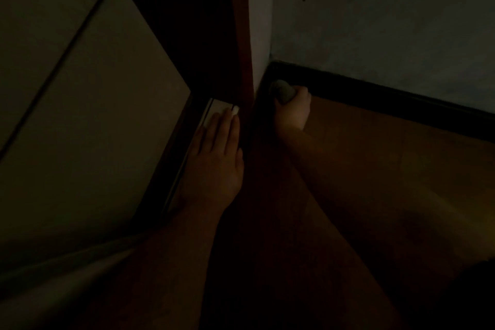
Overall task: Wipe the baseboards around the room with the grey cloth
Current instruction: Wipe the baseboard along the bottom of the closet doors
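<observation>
The scene is very dim. My right hand (293, 110) grips a bunched grey cloth (282, 92) and holds it against the dark baseboard (388, 99) right at the room's corner. The baseboard runs from that corner down to the right along the foot of a pale wall. My left hand (214, 158) lies flat with straight fingers on a light threshold strip (214, 108) beside a reddish-brown door frame (242, 35).
Wooden floor (375, 169) spreads to the right under my right forearm. Pale tiled floor (80, 115) lies to the left beyond the threshold. The pale wall (388, 8) rises above the baseboard.
</observation>
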Demonstrator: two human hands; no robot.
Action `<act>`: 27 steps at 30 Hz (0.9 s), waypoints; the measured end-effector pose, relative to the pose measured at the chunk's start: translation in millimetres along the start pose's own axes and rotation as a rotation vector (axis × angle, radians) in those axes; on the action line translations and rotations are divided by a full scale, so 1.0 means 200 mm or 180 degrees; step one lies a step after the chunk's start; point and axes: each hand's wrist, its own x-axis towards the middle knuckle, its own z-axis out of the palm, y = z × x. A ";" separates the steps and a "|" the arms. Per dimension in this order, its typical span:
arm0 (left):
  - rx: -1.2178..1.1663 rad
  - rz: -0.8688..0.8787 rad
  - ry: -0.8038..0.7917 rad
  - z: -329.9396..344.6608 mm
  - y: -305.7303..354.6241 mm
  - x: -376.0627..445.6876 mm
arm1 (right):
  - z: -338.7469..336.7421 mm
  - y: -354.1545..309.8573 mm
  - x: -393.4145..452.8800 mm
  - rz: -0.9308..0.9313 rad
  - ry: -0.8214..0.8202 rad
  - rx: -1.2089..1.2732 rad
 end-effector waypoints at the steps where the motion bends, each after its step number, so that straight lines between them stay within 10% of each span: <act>1: -0.0013 0.0008 0.0005 0.00 0.00 0.00 | -0.01 -0.01 0.02 0.0017 -0.0012 -0.0080; 27: 0.0025 0.0187 -0.0253 -0.01 -0.02 0.02 | -1.15 0.57 0.15 0.0038 0.0695 -0.0676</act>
